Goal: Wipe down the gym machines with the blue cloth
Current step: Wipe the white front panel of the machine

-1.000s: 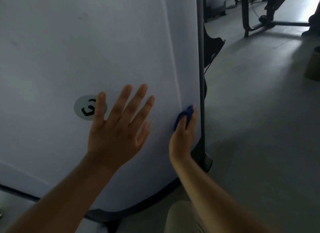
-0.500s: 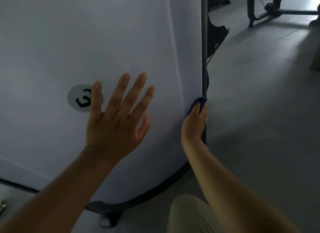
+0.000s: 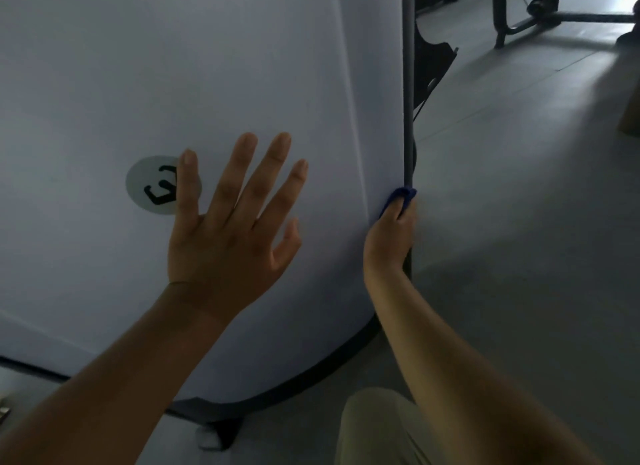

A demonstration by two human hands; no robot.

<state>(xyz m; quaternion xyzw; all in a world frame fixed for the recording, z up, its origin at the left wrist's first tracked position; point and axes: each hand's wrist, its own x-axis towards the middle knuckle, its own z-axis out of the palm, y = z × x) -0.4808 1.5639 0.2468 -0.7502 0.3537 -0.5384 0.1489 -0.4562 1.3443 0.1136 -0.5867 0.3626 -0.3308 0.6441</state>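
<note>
Left hand spread flat on the white machine panel, right hand pinching the soft, light blue cloth, bunched against the panel's right edge

The place looked like a gym hall. A tall white machine cover with a dark rim along its foot filled most of the view. It bore a round sticker printed with a black figure. Beyond it, dark tubular equipment frames stood on a wide grey floor laid in large seamed sheets. The room was dimly lit.
</note>
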